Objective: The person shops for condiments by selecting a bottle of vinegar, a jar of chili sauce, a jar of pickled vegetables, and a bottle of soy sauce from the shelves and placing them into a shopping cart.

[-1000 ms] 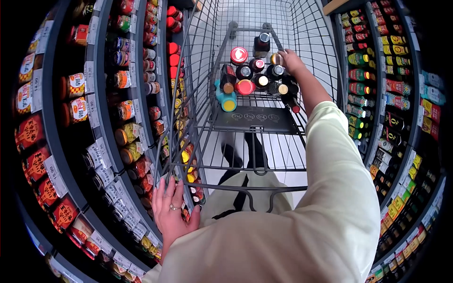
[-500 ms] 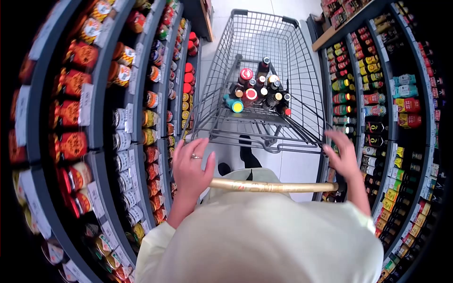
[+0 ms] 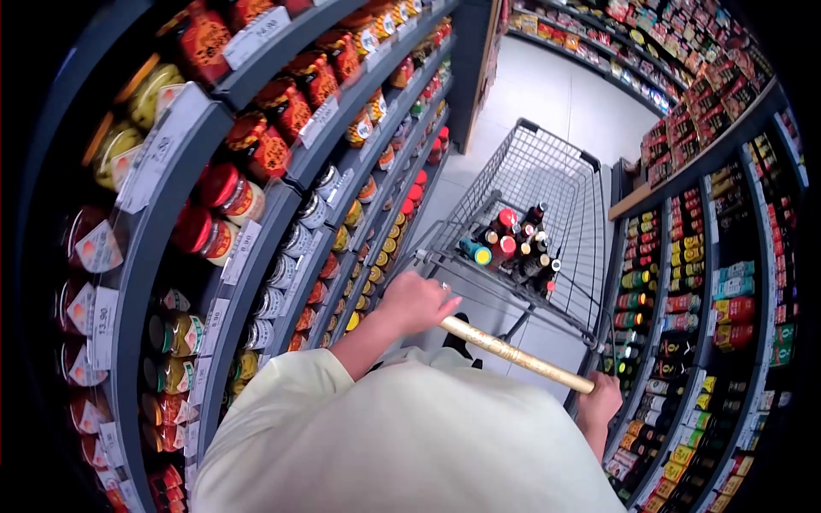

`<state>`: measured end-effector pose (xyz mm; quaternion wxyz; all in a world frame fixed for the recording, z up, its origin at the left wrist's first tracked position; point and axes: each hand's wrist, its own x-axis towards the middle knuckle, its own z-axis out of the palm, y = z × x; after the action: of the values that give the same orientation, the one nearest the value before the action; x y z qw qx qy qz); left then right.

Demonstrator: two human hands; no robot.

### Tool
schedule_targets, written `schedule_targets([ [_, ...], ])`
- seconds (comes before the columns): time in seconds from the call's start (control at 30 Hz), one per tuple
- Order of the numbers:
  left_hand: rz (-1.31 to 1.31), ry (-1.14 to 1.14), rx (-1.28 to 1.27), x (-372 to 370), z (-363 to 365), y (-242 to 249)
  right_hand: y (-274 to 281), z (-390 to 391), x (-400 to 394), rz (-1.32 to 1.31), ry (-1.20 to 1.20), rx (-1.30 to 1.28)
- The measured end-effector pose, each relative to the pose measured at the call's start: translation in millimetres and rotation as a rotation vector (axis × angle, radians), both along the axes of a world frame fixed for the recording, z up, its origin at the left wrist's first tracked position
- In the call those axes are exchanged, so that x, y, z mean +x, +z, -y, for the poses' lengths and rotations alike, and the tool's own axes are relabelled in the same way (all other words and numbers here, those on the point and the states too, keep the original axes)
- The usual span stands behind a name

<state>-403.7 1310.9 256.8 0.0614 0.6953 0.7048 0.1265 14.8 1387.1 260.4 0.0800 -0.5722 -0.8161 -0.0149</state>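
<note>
A grey wire shopping cart [image 3: 590, 205] stands in front of me, its gold handle bar [image 3: 513, 352] slanting down to the right. My left hand [image 3: 416, 303], with a ring on one finger, is closed over the bar's left end. At the right end, my right hand [image 3: 600, 400] is wrapped around the bar. Several dark bottles [image 3: 534, 256] stand grouped inside the cart near its handle side, some with red caps. Among them leans a teal bottle with a yellow cap [image 3: 482, 256].
Shelves of jars [image 3: 295, 235] with price tags line the left side, close to my left arm. Shelves of bottles and packets [image 3: 676, 342] run along the right. Ahead lie white floor tiles [image 3: 539, 85], a display of packets [image 3: 697, 120] and more shelves [image 3: 599, 43].
Both hands, open and off the bar before, have closed on it. The view has turned left, so the cart appears farther right and tilted, with more aisle showing ahead.
</note>
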Motion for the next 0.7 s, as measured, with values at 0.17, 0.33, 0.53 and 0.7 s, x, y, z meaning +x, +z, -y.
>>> schedule_targets([
  [0.17, 0.047, -0.095, 0.151, -12, 19, -1, 12, 6, -6, 0.06, 0.011, -0.18],
  [0.33, 0.052, -0.02, 0.153, -47, 59, 21, 11, 17, -12, 0.04, 0.095, -0.143],
  [0.53, 0.07, -0.014, 0.162, -44, 58, -2, 7, 11, -12, 0.034, 0.126, -0.182],
  [0.7, -0.075, 0.031, 0.225, -40, 40, -19, -14, -18, 20, 0.112, 0.247, -0.266],
])
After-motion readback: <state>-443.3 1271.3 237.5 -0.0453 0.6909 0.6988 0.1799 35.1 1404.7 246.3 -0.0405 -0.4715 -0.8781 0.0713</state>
